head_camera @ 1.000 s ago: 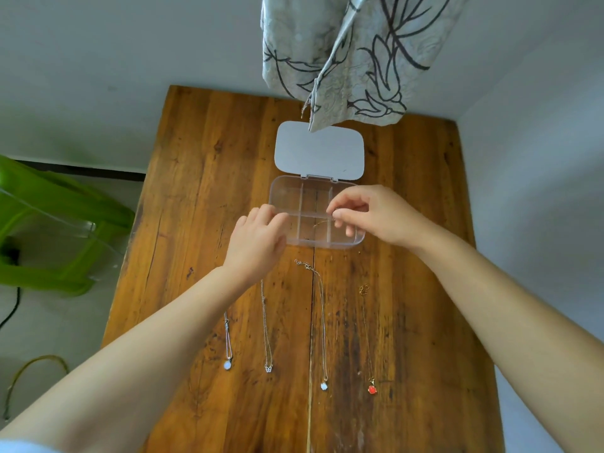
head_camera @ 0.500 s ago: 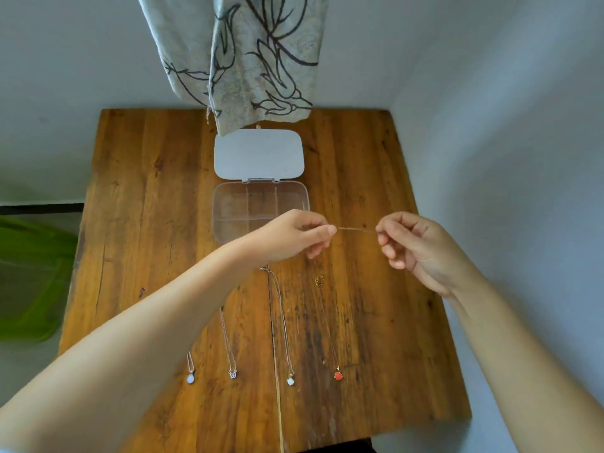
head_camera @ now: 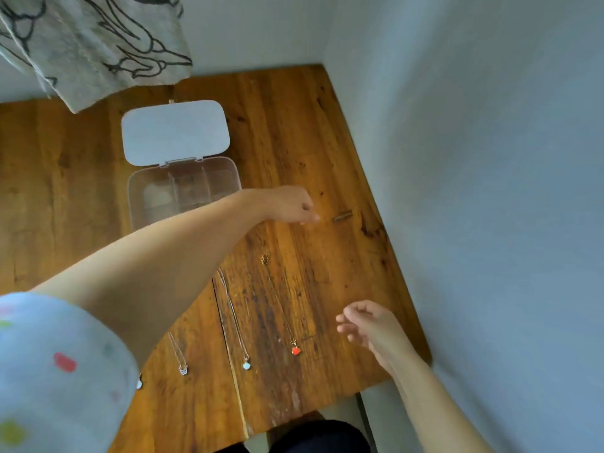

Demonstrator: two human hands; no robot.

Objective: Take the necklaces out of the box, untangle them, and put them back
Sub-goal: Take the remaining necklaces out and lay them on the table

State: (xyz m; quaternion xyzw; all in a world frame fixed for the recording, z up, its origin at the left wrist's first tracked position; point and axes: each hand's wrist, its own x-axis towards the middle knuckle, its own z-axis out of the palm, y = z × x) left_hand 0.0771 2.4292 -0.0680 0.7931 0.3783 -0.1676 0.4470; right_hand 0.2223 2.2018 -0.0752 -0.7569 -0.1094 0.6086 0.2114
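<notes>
The left hand (head_camera: 287, 204) reaches across the table (head_camera: 310, 125) with fingers pinched shut, and whether a chain runs from it cannot be told through the blur. The right hand (head_camera: 369, 325) hovers nearer the person, fingers loosely curled, grip unclear. Between and left of the hands lie the necklaces (head_camera: 281, 305) in a row, the open box (head_camera: 183, 188) behind the left forearm.

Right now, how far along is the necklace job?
Done: four necklaces lie straight on the table, including the red-pendant one. In hand: left hand and right hand look pinched as if stretching a fifth chain, too thin to see. Left: returning all to the open box, which looks empty.
</notes>
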